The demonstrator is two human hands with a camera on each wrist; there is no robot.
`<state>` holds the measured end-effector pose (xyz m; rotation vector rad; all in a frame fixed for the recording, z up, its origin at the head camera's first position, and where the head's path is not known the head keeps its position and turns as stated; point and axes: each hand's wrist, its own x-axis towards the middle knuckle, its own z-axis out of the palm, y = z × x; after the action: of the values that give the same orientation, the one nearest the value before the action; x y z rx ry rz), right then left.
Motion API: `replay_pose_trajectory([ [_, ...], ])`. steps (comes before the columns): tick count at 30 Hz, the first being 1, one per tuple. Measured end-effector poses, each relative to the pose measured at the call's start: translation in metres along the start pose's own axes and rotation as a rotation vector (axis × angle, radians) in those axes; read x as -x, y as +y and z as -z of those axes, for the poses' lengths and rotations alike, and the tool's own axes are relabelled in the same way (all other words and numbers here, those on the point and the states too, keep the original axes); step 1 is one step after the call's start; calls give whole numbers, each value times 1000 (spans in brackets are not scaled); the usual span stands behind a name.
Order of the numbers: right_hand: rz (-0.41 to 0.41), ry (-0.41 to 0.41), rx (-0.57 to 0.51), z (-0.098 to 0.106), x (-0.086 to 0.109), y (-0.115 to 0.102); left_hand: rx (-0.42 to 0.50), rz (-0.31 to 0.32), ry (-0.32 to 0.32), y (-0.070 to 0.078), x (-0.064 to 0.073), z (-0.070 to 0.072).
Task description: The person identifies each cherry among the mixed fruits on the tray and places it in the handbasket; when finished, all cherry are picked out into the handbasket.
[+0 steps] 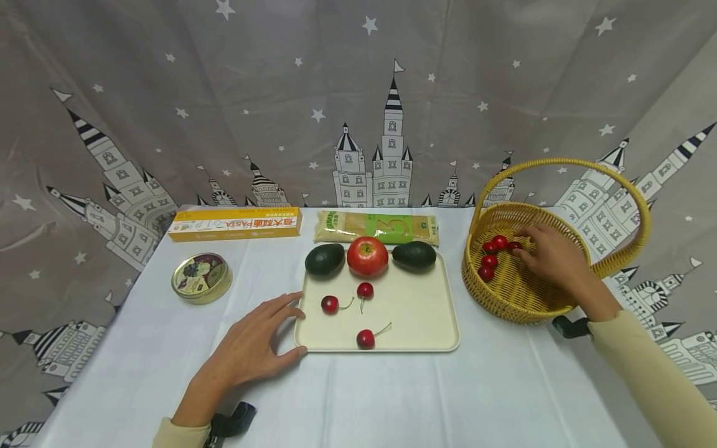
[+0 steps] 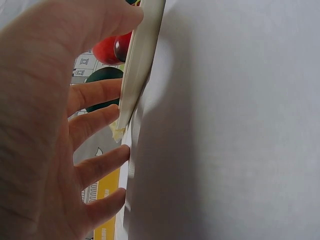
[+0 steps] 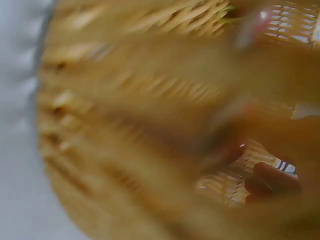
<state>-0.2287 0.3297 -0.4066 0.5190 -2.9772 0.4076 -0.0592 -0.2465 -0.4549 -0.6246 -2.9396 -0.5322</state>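
My left hand [image 1: 246, 342] is at the left side of a cream tray [image 1: 420, 311], fingers spread and fairly straight, with the thumb at its near left corner. In the left wrist view, the thumb and fingertips meet the tray's rim [image 2: 137, 65]. On the tray lie three stemmed cherries, one [image 1: 366, 339] near the front edge, plus two dark green avocados [image 1: 325, 259] and a red round fruit [image 1: 367, 256]. My right hand [image 1: 551, 258] reaches into a wicker basket [image 1: 498, 305], pinching a cherry [image 1: 514, 247] between thumb and fingers. Several other cherries [image 1: 490, 261] lie beside it.
The basket's tall arched handle [image 1: 560, 162] rises over my right hand. Behind the tray lies a pasta packet [image 1: 375, 227]. Farther left are a yellow pasta box [image 1: 235, 224] and a round tin [image 1: 201, 278]. A castle-print cloth [image 1: 269, 112] hangs behind the table.
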Motion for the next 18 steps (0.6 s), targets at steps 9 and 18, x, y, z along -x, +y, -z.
replay_pose_trajectory([
  [9,42,133,3,16,8,-50,-1,10,-3,0,0,0],
  [18,163,239,-44,9,12,-98,-9,3,13,0,0,-2],
])
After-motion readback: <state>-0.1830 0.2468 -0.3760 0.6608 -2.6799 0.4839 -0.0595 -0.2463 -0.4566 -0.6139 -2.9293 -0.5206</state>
